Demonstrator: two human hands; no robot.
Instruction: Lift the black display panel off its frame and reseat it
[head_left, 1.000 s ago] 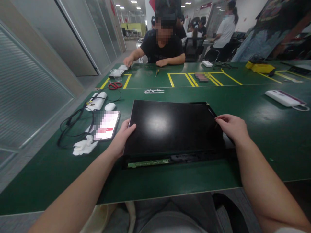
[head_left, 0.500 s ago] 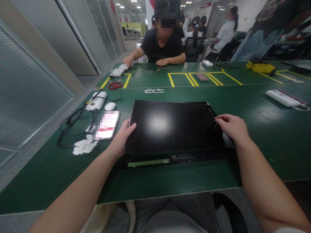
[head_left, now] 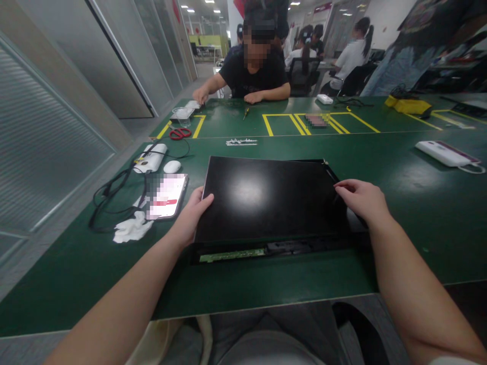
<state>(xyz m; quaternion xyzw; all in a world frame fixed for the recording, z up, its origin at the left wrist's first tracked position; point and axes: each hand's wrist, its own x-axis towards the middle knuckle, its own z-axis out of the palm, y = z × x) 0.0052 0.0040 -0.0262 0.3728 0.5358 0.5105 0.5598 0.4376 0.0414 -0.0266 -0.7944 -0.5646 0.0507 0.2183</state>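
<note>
A black display panel [head_left: 266, 200] lies flat on the green table [head_left: 266, 284], with a green circuit strip [head_left: 232, 256] showing along its near edge. My left hand [head_left: 190, 218] grips the panel's left edge, thumb on top. My right hand [head_left: 363, 200] rests on the panel's right edge, fingers curled on it, with the back frame [head_left: 357, 225] showing beside it.
A lit phone [head_left: 167, 195], white cloth [head_left: 131, 228], black cables [head_left: 110, 195], a white mouse [head_left: 172, 166] and red scissors [head_left: 180, 133] lie to the left. A white device [head_left: 445, 153] sits far right. A person [head_left: 253, 71] sits across the table; others are behind.
</note>
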